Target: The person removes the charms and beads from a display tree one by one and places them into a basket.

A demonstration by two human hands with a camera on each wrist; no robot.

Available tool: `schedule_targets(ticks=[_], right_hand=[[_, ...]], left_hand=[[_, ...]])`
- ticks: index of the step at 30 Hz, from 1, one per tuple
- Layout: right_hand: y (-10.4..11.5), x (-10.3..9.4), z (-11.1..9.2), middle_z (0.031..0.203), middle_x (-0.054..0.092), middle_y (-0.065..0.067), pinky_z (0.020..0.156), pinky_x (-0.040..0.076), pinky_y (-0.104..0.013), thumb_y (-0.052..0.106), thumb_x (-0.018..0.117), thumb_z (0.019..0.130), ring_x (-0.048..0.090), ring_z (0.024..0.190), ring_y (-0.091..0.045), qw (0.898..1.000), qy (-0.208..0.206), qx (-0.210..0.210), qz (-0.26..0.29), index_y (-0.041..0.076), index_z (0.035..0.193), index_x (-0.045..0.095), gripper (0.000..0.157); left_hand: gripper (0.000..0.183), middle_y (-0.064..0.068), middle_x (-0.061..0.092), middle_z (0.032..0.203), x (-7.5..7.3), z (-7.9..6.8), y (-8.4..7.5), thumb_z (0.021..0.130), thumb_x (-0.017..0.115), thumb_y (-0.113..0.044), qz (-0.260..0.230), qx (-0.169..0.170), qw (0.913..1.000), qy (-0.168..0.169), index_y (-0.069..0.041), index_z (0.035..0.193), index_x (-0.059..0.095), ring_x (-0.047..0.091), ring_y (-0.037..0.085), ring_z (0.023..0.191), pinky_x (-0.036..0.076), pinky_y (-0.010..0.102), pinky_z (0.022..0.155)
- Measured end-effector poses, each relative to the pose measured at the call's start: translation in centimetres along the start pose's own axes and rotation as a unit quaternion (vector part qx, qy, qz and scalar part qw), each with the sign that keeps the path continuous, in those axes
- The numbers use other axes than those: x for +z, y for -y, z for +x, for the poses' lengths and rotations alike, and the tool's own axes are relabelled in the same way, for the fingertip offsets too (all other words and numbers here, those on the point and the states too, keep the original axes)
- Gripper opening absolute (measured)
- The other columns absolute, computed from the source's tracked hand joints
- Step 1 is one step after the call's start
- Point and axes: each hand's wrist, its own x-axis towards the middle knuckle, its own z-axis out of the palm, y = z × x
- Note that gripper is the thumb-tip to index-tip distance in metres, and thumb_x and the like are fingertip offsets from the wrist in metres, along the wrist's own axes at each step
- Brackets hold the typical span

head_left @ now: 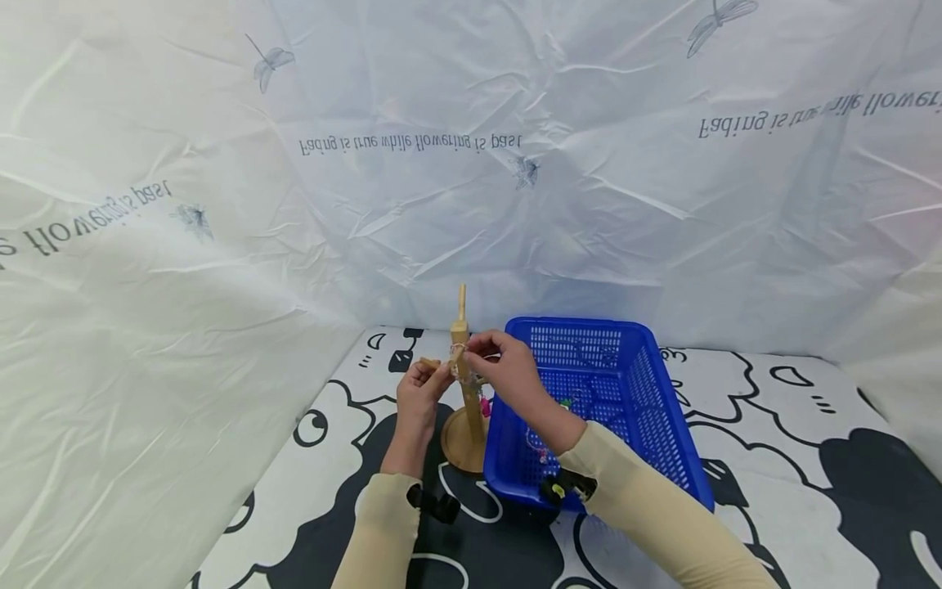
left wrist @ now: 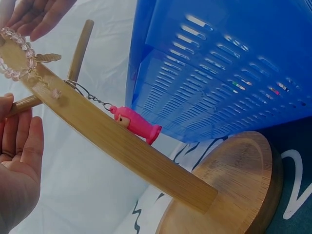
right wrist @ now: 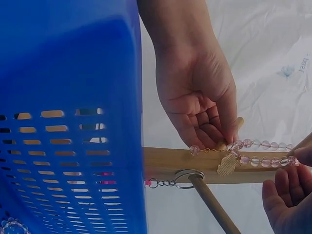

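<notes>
A wooden stand (left wrist: 122,141) has a post, several pegs and a round base. My left hand (head_left: 421,397) grips one of its pegs (left wrist: 27,105) between thumb and fingers, close beside the post. The right hand (head_left: 511,372) is at the other side of the post and pinches a pink, clear-beaded bracelet (right wrist: 265,161) at the end with a gold leaf charm (right wrist: 226,165). The bracelet's beads lie against the upper post, near the left fingertips. From another peg (left wrist: 80,51) a keychain with a pink figure (left wrist: 136,124) hangs by its metal ring.
A blue plastic basket (head_left: 666,409) stands right of the stand, with several small trinkets inside; the right forearm reaches over it. The table is covered by a black-and-white cartoon cloth (head_left: 331,458). A white printed sheet (head_left: 471,213) forms the back and sides.
</notes>
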Motion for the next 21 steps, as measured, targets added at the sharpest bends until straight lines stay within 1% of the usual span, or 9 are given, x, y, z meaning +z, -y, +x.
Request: schedule_targets(ticks=[7, 11, 15, 18, 21], right_hand=[[-0.08, 0.03, 0.06, 0.107, 0.071, -0.017, 0.093, 0.062, -0.039, 0.008, 0.071, 0.095, 0.067, 0.096, -0.023, 1.0, 0.005, -0.002, 0.013, 0.001, 0.105, 0.07, 0.012], [-0.02, -0.05, 0.04, 0.107, 0.071, -0.017, 0.087, 0.062, -0.033, 0.007, 0.071, 0.095, 0.066, 0.093, -0.02, 1.0, 0.009, 0.002, 0.015, 0.001, 0.104, 0.071, 0.011], [0.23, -0.17, -0.11, 0.107, 0.072, -0.017, 0.081, 0.062, -0.028, 0.007, 0.071, 0.094, 0.067, 0.09, -0.018, 1.0, 0.015, 0.007, 0.013, 0.002, 0.103, 0.071, 0.01], [0.54, -0.3, -0.32, 0.107, 0.072, -0.017, 0.082, 0.062, -0.029, 0.007, 0.071, 0.094, 0.068, 0.09, -0.018, 1.0, 0.021, 0.004, 0.011, 0.001, 0.103, 0.071, 0.011], [0.91, -0.48, -0.57, 0.106, 0.072, -0.017, 0.083, 0.063, -0.031, 0.007, 0.071, 0.095, 0.068, 0.09, -0.018, 0.999, 0.029, -0.001, 0.012, 0.001, 0.104, 0.071, 0.011]], left_hand=[[0.004, -0.005, 0.066, 0.084, -0.09, 0.02, 0.13, 0.098, 0.065, -0.004, 0.005, 0.003, 1.0, 0.007, -0.005, 0.101, 0.062, 0.072, 0.004, 0.08, 0.062, 0.017, 0.083], [0.005, -0.005, 0.066, 0.084, -0.09, 0.12, 0.25, 0.1, 0.062, -0.002, 0.003, 0.001, 1.0, 0.007, -0.007, 0.1, 0.063, 0.072, 0.003, 0.08, 0.062, 0.017, 0.083], [0.006, -0.005, 0.066, 0.084, -0.1, 0.14, 0.31, 0.099, 0.063, -0.001, 0.003, 0.0, 1.0, 0.006, -0.007, 0.1, 0.063, 0.072, 0.004, 0.08, 0.062, 0.016, 0.082], [0.004, -0.005, 0.066, 0.084, -0.09, 0.12, 0.29, 0.098, 0.065, -0.002, 0.004, -0.003, 1.0, 0.003, -0.004, 0.101, 0.062, 0.072, 0.004, 0.08, 0.062, 0.017, 0.082], [0.005, -0.005, 0.066, 0.085, -0.06, 0.15, 0.28, 0.098, 0.066, -0.004, 0.009, -0.005, 0.9999, -0.003, -0.005, 0.101, 0.062, 0.07, 0.005, 0.08, 0.062, 0.016, 0.082]])
